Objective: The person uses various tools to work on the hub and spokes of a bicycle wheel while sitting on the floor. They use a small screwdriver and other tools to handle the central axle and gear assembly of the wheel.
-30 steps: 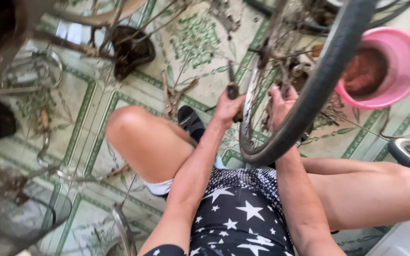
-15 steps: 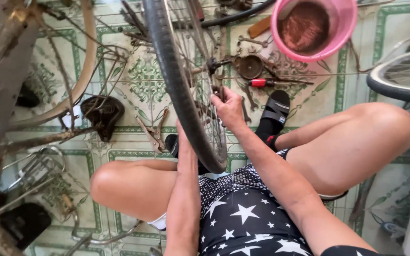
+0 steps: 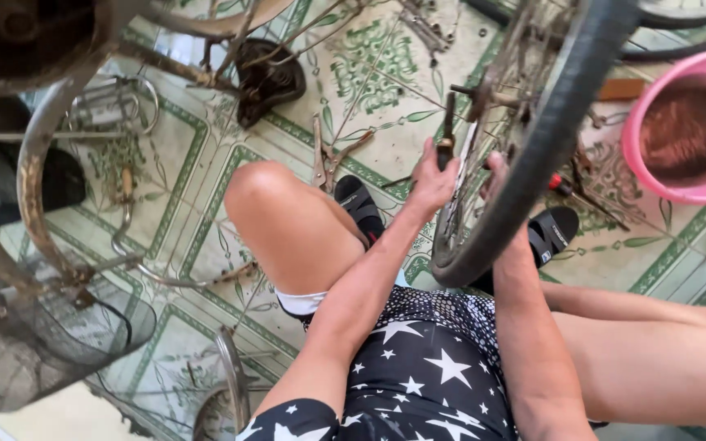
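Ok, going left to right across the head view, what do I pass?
Wire basket → black saddle → pliers on the floor → left hand holding a dark tool → bicycle tyre → pink basin.

1. Bicycle tyre (image 3: 549, 155): matt black rubber.
2. Wrench (image 3: 448, 122) in the left hand (image 3: 433, 181): dark, dull metal.
3. Basin (image 3: 680, 135): glossy pink plastic.
4. Floor tiles (image 3: 369, 73): smooth, glazed, green-patterned.
5. Wire basket (image 3: 34, 343) at the floor's lower left edge: rusty metal mesh.

Bicycle repair workshop, wheel (image 3: 533, 163), scattered pliers (image 3: 326, 159)
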